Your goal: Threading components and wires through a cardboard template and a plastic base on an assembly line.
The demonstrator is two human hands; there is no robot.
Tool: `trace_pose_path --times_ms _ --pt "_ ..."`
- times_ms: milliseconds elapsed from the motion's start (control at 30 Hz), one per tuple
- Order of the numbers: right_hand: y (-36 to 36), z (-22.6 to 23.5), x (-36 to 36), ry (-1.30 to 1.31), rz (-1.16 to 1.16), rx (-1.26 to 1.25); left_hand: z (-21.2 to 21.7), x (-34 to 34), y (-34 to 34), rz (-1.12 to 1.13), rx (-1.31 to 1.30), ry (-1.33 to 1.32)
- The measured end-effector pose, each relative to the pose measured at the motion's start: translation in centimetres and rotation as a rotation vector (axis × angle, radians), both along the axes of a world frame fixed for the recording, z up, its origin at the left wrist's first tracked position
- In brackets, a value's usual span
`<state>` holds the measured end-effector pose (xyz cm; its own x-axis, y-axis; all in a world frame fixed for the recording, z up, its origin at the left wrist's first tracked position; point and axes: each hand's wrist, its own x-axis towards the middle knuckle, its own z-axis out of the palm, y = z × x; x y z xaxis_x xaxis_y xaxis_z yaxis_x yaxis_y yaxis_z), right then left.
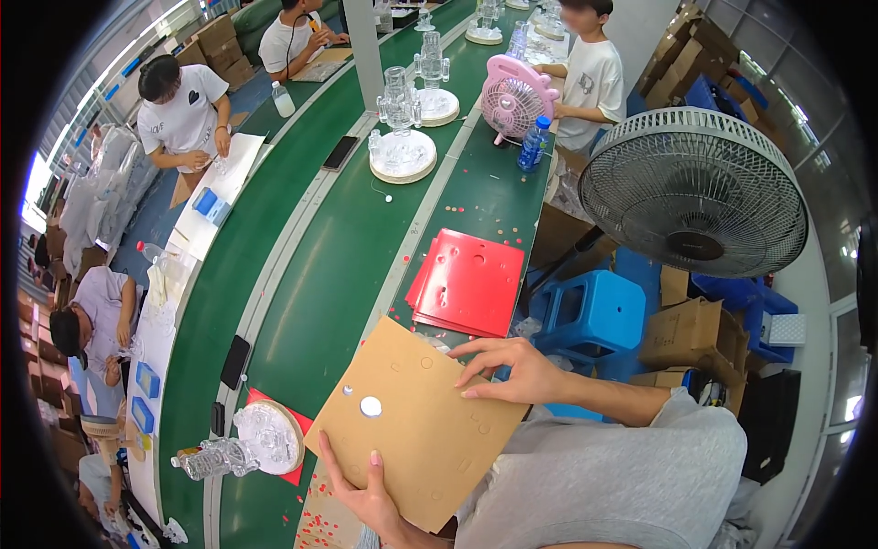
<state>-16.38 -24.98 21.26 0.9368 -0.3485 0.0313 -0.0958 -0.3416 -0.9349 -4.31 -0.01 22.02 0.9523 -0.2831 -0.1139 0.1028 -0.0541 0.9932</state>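
While both hands grip it, a tan cardboard sheet point(416, 416) with punched round holes lies tilted over the near edge of the green surface point(338, 265), its far corner toward 12 o'clock. The left hand point(366, 494) clasps the near edge at about 7 o'clock of the sheet, thumb on top and fingers beneath, so it is closed on the board. The right hand point(512, 366) lies half open on the 2 o'clock corner, fingers spread flat and pressing down; this appears to steady the board, though the grip beneath cannot be seen. One hole near the sheet's middle shows white through it.

At 12 o'clock from the sheet a stack of red sheets point(468, 282), punched likewise, lies squared on the surface within reach of the right hand. At 9 o'clock a clear glass piece point(224, 453) lies on its side beside a round wooden base point(274, 437), over a red square. Small red discs point(329, 526), probably punched waste, litter the near edge at 6 o'clock.

Further along the surface stand upright glass pieces on round bases point(402, 151), a pink fan point(514, 96) and a blue bottle point(533, 145). A large grey fan point(695, 192) stands at 2 o'clock above a blue stool point(590, 316). Other people work along both sides.
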Motion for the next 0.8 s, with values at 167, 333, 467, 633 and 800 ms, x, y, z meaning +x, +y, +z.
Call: trace_pose_path --times_ms 167,333,467,633,800 --pt "0.0 0.0 0.4 0.034 0.021 0.052 -0.5 0.0 0.5 0.004 0.002 0.003" --pt "-0.1 -0.1 0.5 0.044 0.029 0.080 -1.3 0.0 0.9 -0.004 -0.009 -0.005" --pt "-0.2 0.2 0.6 0.062 0.047 0.103 -1.8 0.1 1.2 0.002 -0.016 -0.015" --pt "-0.1 0.0 0.6 0.062 0.038 0.114 -1.9 0.1 1.2 0.018 0.010 -0.023" --pt "-0.1 -0.4 0.5 0.059 0.034 0.114 -1.5 -0.1 0.9 0.021 0.020 -0.022"
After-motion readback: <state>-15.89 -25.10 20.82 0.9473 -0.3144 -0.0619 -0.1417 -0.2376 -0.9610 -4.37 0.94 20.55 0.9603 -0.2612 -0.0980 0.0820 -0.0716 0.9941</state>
